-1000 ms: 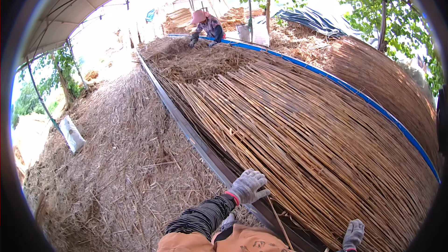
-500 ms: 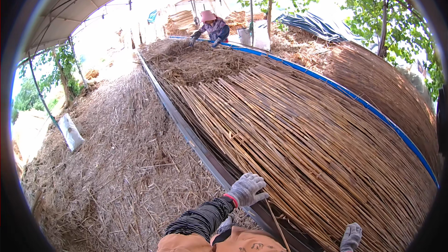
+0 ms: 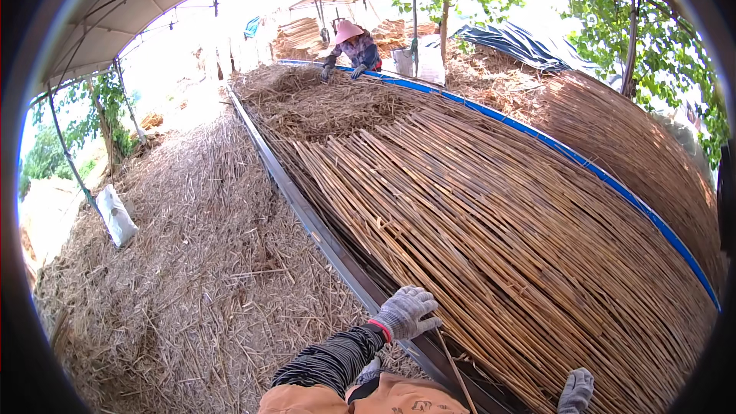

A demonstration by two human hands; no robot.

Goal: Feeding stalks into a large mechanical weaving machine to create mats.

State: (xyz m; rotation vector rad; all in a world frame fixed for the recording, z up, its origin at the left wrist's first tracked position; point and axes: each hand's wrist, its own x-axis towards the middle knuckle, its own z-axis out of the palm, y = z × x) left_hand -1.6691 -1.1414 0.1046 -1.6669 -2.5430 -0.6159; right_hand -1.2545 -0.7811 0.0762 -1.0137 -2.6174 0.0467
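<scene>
In a grey knitted glove with a red cuff, my left hand is over the near metal edge of a long bed of reed stalks. Its fingers are bent, and a single thin reed stalk runs from its thumb side down to the bottom of the picture. The hold on that stalk is partly hidden. My right hand, also gloved in grey, lies on the stalks at the lower right, its fingers extended and seemingly holding nothing. The stalks lie side by side lengthwise.
A metal rail borders the bed on the left, a blue rail on the right. Loose straw covers the far end, where a person in a pink hat leans in. Chaff covers the ground; a white sack stands left.
The far person has bent lower, and their hands have shifted slightly to the right over the straw. My own hands stay almost where they were.
</scene>
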